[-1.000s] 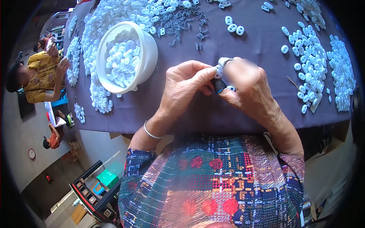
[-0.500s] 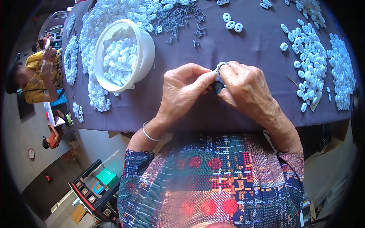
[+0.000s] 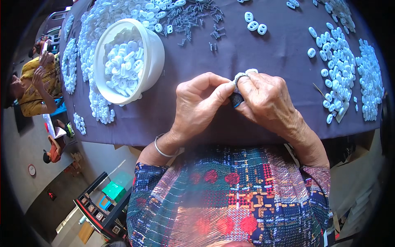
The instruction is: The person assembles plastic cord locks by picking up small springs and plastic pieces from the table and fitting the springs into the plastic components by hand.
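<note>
Both hands meet over the dark cloth in front of me. My left hand [image 3: 198, 99] is closed in a pinch, thumb against forefinger; what lies between the tips is too hidden to name. My right hand [image 3: 269, 96] curls round a small white plastic oval piece [image 3: 252, 71], whose edge shows above the fingers. A dark cover with a blue edge [image 3: 236, 100] sits on the right thumb, and a grey band [image 3: 240, 76] wraps the forefinger. Beyond the hands lie a few loose white two-holed ovals [image 3: 252, 26] and a heap of small metal coil springs [image 3: 189, 18].
A white tub [image 3: 154, 53] filled with white ovals stands left of my hands. A large heap of white ovals [image 3: 88, 53] spreads behind it. More piles [image 3: 335, 70] lie at the right, beside a thin stick [image 3: 317, 88]. A person in yellow [image 3: 35, 86] sits at the far left.
The view has shifted slightly, so the tub and left piles sit further left. The white oval's edge now shows above my right fingers. Both hands stay together.
</note>
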Demonstrator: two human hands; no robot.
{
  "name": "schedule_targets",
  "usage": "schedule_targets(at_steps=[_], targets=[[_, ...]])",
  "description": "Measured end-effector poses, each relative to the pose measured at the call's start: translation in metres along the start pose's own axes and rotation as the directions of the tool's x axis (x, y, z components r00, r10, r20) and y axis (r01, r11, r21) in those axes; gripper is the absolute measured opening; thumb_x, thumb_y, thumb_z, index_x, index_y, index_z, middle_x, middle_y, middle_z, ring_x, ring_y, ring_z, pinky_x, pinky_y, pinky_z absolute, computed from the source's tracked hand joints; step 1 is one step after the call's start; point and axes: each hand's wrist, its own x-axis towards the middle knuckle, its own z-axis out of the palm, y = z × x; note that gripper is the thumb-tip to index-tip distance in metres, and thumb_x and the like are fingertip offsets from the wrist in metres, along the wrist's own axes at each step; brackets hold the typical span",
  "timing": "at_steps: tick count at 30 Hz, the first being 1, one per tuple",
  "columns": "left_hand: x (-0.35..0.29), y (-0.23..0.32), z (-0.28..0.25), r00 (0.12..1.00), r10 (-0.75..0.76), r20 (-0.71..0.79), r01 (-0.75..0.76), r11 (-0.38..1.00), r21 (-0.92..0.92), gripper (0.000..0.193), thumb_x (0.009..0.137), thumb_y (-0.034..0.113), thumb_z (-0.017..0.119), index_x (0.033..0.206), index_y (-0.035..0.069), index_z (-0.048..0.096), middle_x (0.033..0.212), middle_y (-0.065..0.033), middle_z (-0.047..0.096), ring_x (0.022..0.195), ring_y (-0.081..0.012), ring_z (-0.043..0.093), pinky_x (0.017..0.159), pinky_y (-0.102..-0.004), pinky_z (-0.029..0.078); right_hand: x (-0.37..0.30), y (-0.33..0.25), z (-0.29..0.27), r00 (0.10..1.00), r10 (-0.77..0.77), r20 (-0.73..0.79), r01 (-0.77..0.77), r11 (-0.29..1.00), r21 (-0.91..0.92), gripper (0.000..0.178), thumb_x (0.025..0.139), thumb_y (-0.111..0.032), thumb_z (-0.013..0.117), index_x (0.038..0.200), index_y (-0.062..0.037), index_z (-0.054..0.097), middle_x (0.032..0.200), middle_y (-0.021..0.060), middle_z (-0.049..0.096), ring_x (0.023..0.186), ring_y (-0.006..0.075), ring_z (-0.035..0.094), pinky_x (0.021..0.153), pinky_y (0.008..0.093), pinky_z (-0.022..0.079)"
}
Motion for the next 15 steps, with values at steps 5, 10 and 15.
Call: schedule_targets(at_steps=[5, 10, 15], targets=[[-0.0018, 0.0001, 0.0031, 0.999, -0.017, -0.027, 0.016, 0.999, -0.044, 0.009, 0.084, 0.006, 0.064, 0.087, -0.003, 0.064, 0.073, -0.0020, 0.063, 0.066, -0.0045, 0.055, 0.059, -0.0187, 0.046, -0.0019, -0.0015, 0.0009, 1.000, 0.008, 0.007, -0.008, 1.000, 0.008, 0.025, 0.063, -0.006, 0.068, 0.078, 0.0025, 0.051, 0.066, 0.0139, 0.052, 0.060, 0.0302, 0.058, 0.054, 0.0375, 0.048], [-0.0008, -0.0012, 0.0039, 0.999, -0.028, -0.038, 0.024, 0.996, -0.086, 0.008, 0.084, 0.004, 0.063, 0.086, -0.003, 0.063, 0.075, -0.0006, 0.061, 0.068, -0.0035, 0.053, 0.059, -0.0181, 0.044, -0.0010, -0.0007, 0.0012, 0.999, 0.019, 0.027, -0.019, 1.000, 0.001, 0.025, 0.063, -0.007, 0.068, 0.080, 0.0036, 0.052, 0.066, 0.0143, 0.053, 0.060, 0.0302, 0.058, 0.054, 0.0372, 0.048], [-0.0004, -0.0030, 0.0024, 0.999, 0.032, -0.028, -0.034, 0.996, -0.079, 0.007, 0.084, 0.004, 0.063, 0.087, -0.003, 0.063, 0.076, -0.0010, 0.061, 0.069, -0.0038, 0.053, 0.060, -0.0183, 0.044, -0.0023, -0.0023, 0.0018, 0.999, 0.008, 0.037, -0.009, 1.000, 0.012, 0.027, 0.063, -0.007, 0.068, 0.082, 0.0044, 0.053, 0.068, 0.0144, 0.054, 0.060, 0.0301, 0.058, 0.053, 0.0365, 0.047]])
